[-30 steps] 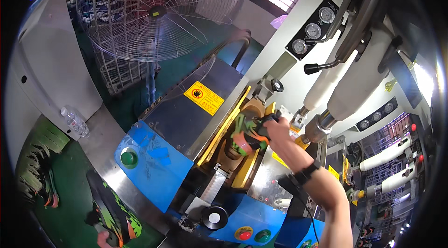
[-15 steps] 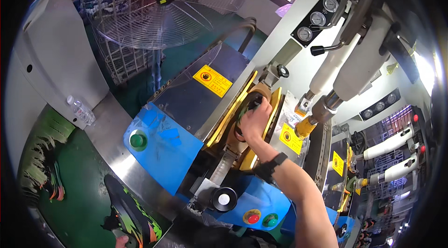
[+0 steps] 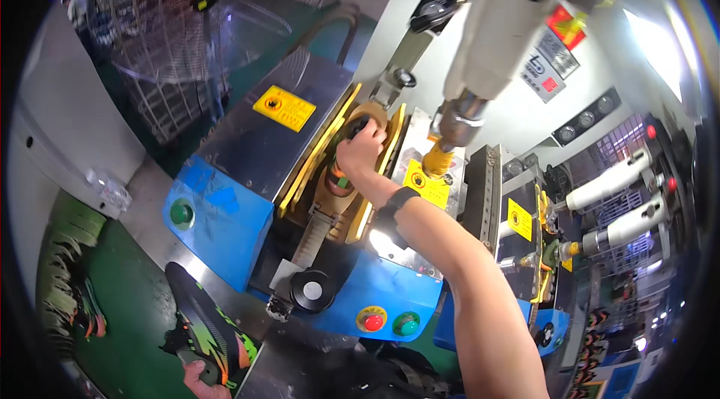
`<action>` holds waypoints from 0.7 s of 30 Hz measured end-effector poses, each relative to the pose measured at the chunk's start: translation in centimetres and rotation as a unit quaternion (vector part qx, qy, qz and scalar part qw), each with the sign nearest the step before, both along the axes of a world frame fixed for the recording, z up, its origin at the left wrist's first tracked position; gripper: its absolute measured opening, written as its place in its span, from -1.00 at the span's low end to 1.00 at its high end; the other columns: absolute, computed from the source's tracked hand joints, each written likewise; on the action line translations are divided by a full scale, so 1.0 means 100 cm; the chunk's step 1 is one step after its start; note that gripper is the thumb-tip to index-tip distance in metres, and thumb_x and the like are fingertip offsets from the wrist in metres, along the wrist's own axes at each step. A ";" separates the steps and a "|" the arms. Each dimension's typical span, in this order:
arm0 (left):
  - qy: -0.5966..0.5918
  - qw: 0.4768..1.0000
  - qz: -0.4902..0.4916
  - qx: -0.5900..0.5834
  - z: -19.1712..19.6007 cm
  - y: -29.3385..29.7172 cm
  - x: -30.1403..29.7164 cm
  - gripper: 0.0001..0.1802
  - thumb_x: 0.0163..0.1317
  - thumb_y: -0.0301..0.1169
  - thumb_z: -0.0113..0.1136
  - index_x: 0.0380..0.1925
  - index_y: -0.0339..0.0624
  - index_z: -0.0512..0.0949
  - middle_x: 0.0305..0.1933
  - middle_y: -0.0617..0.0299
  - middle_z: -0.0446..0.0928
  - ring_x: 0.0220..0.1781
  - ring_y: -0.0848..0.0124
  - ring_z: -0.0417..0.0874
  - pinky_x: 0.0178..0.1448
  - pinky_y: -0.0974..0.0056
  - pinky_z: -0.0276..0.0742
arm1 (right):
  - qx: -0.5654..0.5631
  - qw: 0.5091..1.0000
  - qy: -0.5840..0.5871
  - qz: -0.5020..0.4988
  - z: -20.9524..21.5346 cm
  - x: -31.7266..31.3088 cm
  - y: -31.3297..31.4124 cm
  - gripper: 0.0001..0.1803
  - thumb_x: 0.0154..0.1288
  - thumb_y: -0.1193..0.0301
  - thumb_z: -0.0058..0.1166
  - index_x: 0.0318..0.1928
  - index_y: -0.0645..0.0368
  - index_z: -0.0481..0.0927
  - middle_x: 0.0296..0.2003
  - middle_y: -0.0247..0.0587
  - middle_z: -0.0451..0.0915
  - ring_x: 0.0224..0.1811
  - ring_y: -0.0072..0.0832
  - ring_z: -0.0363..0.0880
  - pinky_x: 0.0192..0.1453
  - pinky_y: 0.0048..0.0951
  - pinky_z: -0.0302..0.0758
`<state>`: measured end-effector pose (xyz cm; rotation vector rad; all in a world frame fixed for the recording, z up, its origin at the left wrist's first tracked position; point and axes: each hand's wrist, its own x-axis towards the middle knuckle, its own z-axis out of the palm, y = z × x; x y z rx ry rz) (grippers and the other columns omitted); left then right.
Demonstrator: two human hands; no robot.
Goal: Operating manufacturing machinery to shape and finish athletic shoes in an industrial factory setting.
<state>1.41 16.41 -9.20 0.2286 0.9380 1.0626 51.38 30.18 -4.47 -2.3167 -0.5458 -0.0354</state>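
Observation:
My right hand [image 3: 361,150], with a black band on its wrist, reaches into the press between two yellow side pads [image 3: 319,151]. Its fingers are closed around the upper opening of a dark sports shoe [image 3: 339,183] seated in the tan cradle there. Most of that shoe is hidden under the hand. At the lower left, my left hand [image 3: 201,380] grips a second shoe [image 3: 202,316], black with green and orange patterning, by its near end. This shoe is tilted, its far end pointing up and left.
A white press arm with a yellow tip [image 3: 437,161] hangs right of my right hand. Red [image 3: 373,322] and green [image 3: 406,324] buttons sit on the blue front panel. A wire fan [image 3: 202,1] stands behind. Another shoe [image 3: 90,309] lies at the far left, near a plastic bottle [image 3: 109,190].
My view has turned, so the press and my right hand appear farther left. The right hand stays on the shoe in the press, and the left hand keeps its shoe.

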 end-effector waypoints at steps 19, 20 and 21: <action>0.038 0.996 0.024 0.082 0.088 -0.126 0.039 -0.41 -0.13 -0.64 0.06 0.05 -0.19 0.40 -0.09 0.13 0.52 -0.04 0.20 0.61 0.14 0.13 0.56 | -0.132 0.921 -0.065 0.361 0.027 -0.174 -0.388 -0.10 0.15 0.21 0.23 0.38 0.40 0.11 0.39 0.31 0.10 0.46 0.19 0.04 0.44 0.30 -0.04; 0.030 0.990 0.048 0.128 0.093 -0.139 0.042 -0.41 -0.13 -0.64 0.06 0.05 -0.19 0.40 -0.09 0.13 0.52 -0.04 0.20 0.61 0.14 0.13 0.56 | -0.135 0.914 -0.086 0.372 0.028 -0.180 -0.396 -0.13 0.16 0.23 0.21 0.37 0.39 0.14 0.40 0.31 0.08 0.45 0.21 0.05 0.41 0.33 -0.02; 0.032 0.992 0.051 0.108 0.098 -0.152 0.043 -0.41 -0.12 -0.65 0.04 0.05 -0.18 0.39 -0.08 0.13 0.52 -0.05 0.20 0.61 0.14 0.11 0.56 | -0.088 0.922 -0.036 0.376 0.026 -0.185 -0.405 -0.14 0.16 0.24 0.21 0.37 0.38 0.14 0.41 0.31 0.04 0.45 0.23 0.02 0.40 0.37 -0.03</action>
